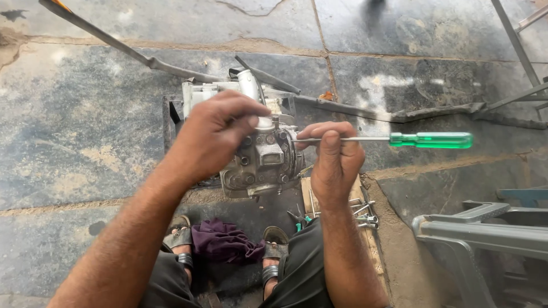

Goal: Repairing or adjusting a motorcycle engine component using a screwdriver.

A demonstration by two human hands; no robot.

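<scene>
A grey metal engine block (pixel 260 162) stands on the stone floor in front of my feet. My left hand (pixel 214 134) rests on its top, fingers curled over a silver cylindrical part (pixel 249 84). My right hand (pixel 334 159) grips the metal shaft of a screwdriver with a green transparent handle (pixel 431 140). The handle sticks out to the right and the tip points left at the block's upper right side.
A purple rag (pixel 222 239) lies between my sandalled feet. Wrenches and pliers (pixel 362 214) lie on a wooden board at my right knee. A grey plastic stool (pixel 479 234) stands at lower right. Long metal bars (pixel 399 114) cross the floor behind the block.
</scene>
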